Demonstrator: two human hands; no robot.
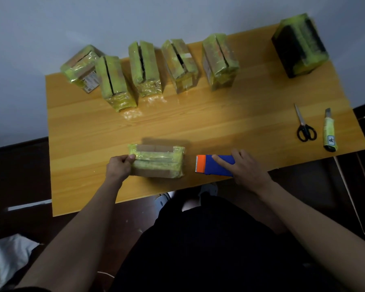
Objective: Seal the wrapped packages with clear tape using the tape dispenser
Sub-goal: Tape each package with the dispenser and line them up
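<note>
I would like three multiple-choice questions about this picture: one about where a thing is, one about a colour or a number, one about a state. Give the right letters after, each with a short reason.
1. Where do the scissors lie?
A. at the right of the table, beside the utility knife
B. on top of a package
C. on the floor

2. What colours has the tape dispenser?
A. green and white
B. blue with an orange end
C. all black

3. What does the left hand do?
A. it hangs beside the table
B. it holds the scissors
C. it holds the end of the near package

Answers:
1 A, they lie next to the knife near the right edge.
2 B, the body is blue and the toothed end orange.
3 C, its fingers curl round the package's left end, while the right hand grips the dispenser.
</note>
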